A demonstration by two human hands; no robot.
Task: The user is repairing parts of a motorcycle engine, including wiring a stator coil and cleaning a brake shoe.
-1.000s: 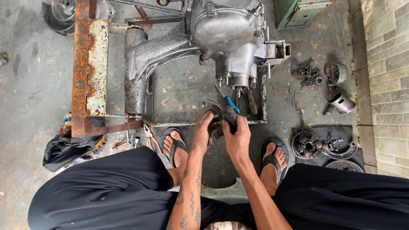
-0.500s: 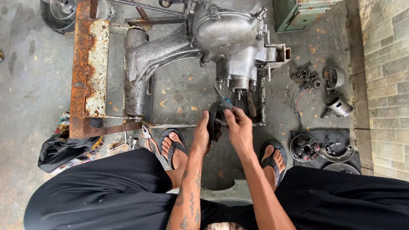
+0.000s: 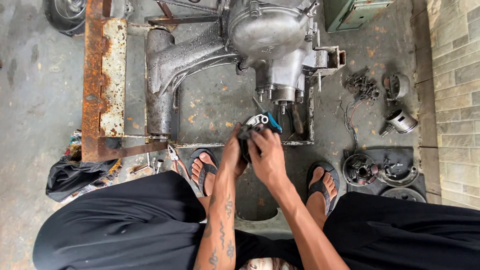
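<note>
Since the earlier frames both hands have lifted slightly toward the engine, bringing the part they share closer to its lower studs. The left hand (image 3: pixel 233 156) is closed around a dark metal part (image 3: pixel 248 134) at the centre of the frame, and the right hand (image 3: pixel 267 159) grips it from the other side, with a blue-handled tool (image 3: pixel 270 120) poking out above the fingers. The grey engine casing (image 3: pixel 260 40) sits at upper centre on a rusty frame (image 3: pixel 102 80). Pliers (image 3: pixel 176 156) lie on the floor beside the left sandal (image 3: pixel 204 167).

Head camera, looking straight down, close
</note>
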